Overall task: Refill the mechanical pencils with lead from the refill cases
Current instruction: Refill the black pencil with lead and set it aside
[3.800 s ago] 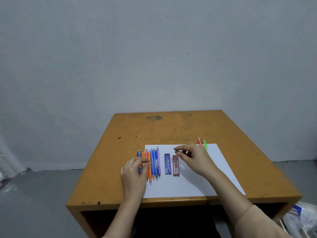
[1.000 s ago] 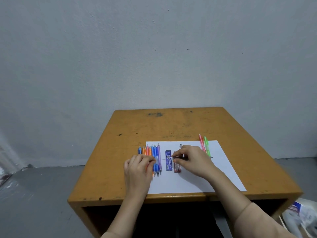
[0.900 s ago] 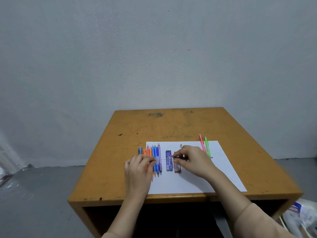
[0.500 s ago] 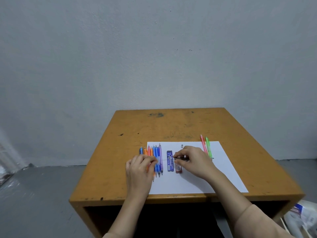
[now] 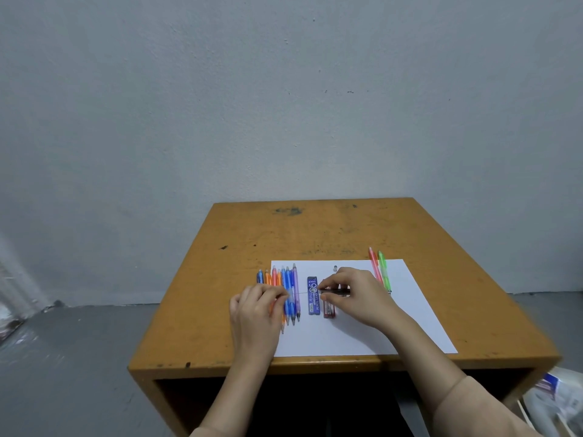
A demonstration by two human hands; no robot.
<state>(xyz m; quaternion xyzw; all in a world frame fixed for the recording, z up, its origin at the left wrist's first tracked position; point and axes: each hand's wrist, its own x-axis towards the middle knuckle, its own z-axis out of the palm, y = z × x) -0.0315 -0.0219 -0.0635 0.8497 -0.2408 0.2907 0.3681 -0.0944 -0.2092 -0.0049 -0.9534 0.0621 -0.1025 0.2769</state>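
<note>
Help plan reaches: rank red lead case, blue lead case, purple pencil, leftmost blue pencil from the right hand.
1. red lead case, under right hand
2. blue lead case, just left
3. purple pencil, row's right end
4. leftmost blue pencil, far left

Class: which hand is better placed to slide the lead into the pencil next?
Left, probably. The left hand pinches the thin lead, which points at the dark pencil that the right hand holds level.

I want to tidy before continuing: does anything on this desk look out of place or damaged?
Only small things. A small grey piece, perhaps a pencil cap, lies loose on the paper, apart from every pencil, so it might roll away. The tabletop bears dark stains.
</note>
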